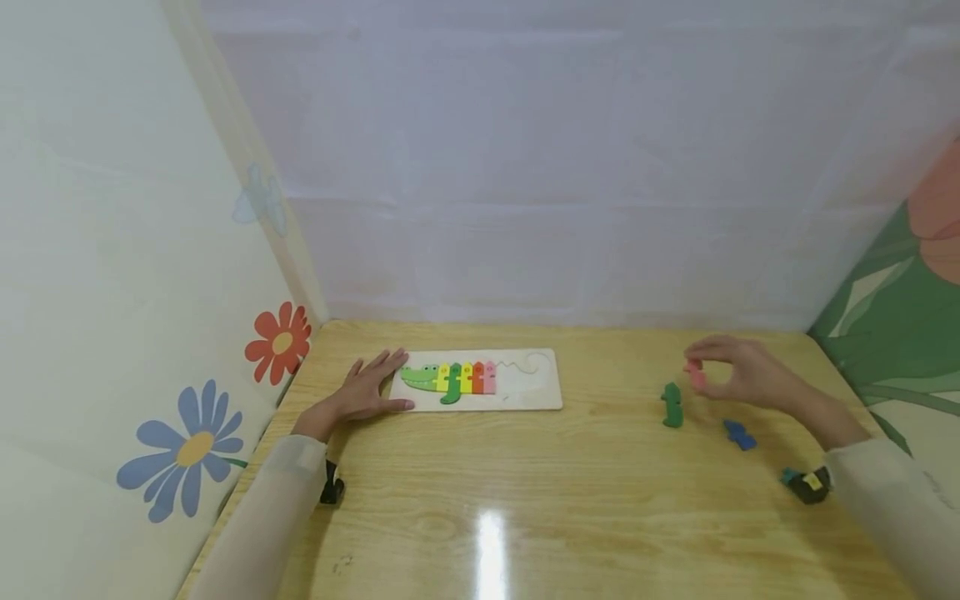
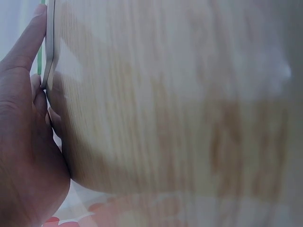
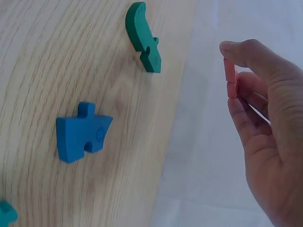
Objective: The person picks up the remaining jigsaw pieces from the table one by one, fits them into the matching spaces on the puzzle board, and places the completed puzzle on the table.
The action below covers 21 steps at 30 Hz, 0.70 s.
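Observation:
My left hand (image 1: 365, 390) rests at the left end of a white puzzle board (image 1: 528, 396), fingers spread and straight along its edge. Fitted on the board are a light-green crocodile head (image 1: 418, 378) and several body pieces in yellow, green, red and pink; bare outlines show to their right. Off to the right, my right hand (image 1: 750, 375) pinches a pink puzzle piece (image 3: 230, 78) between thumb and fingers, held above the table. Near that hand lie a green puzzle piece (image 3: 142, 35) and a blue puzzle piece (image 3: 80, 135).
A teal piece (image 3: 6, 213) lies at the lower left of the right wrist view, mostly cut off. The wooden table (image 1: 450, 475) meets a white backdrop (image 1: 525, 208) behind. Flower-printed walls (image 1: 202, 292) flank it on both sides.

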Each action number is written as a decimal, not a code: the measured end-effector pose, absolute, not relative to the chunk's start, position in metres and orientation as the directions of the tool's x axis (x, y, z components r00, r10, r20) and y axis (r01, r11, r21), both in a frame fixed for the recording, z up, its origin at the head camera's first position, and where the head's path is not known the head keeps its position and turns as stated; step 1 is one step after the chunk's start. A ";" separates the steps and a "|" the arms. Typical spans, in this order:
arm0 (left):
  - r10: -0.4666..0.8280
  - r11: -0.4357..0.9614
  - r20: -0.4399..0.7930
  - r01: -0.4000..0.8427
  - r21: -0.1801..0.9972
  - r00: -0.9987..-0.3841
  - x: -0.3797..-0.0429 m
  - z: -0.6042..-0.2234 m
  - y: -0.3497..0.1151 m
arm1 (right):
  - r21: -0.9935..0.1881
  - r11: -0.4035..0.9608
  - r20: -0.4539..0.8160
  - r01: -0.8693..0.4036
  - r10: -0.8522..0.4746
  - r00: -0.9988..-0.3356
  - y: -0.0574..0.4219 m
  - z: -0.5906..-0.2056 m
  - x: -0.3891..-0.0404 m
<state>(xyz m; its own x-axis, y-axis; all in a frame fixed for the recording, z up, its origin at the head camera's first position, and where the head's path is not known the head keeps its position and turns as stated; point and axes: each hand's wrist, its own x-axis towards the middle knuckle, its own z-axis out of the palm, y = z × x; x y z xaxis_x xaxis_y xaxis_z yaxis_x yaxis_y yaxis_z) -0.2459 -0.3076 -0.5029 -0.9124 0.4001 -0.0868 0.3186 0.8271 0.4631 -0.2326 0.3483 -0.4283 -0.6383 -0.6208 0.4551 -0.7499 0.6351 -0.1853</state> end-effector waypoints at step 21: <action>0.396 0.829 -0.085 0.316 0.462 -0.914 -0.246 -0.505 -0.309 | -0.229 0.590 0.471 -0.774 -0.629 -0.619 0.314 -0.434 -0.242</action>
<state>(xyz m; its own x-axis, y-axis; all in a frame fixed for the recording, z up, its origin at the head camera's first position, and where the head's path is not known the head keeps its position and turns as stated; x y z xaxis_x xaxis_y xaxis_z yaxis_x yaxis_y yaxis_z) -0.2462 -0.3087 -0.5046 -0.9142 0.3961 -0.0855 0.3159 0.8287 0.4621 -0.2419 0.3139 -0.4340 -0.6187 -0.6289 0.4708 -0.7742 0.5900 -0.2292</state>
